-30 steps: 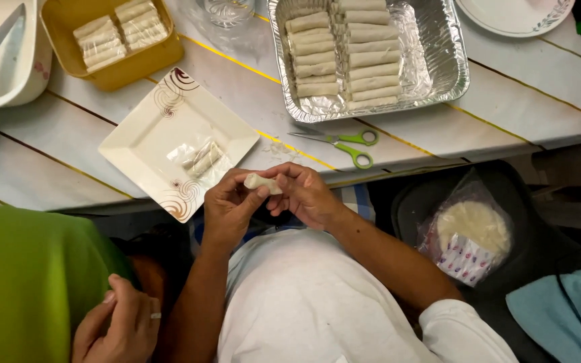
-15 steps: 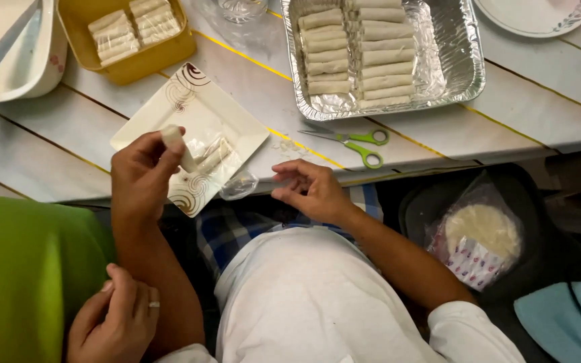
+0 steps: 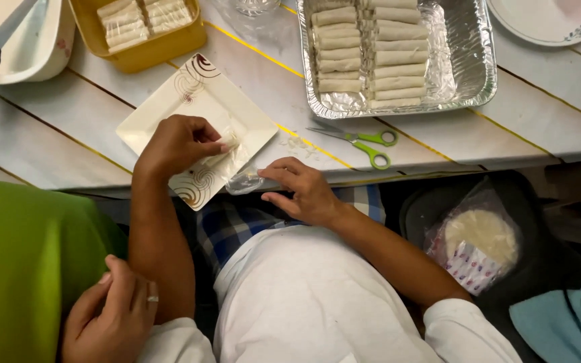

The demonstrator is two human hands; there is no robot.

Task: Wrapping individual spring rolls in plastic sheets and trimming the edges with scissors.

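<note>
left hand [image 3: 177, 143] pinches a pale soft roll [image 3: 226, 140] over the glossy square plate [image 3: 169, 107], right hand [image 3: 304, 190] loosely spread, fingertips touching crinkly clear plastic [image 3: 245, 180].

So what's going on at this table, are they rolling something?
Looks like it. The person's left hand presses a small pale roll onto a square white plate, while the right hand rests at the table edge by a scrap of clear plastic. A foil tray already holds rows of finished rolls. Green-handled scissors lie beside it.
</note>
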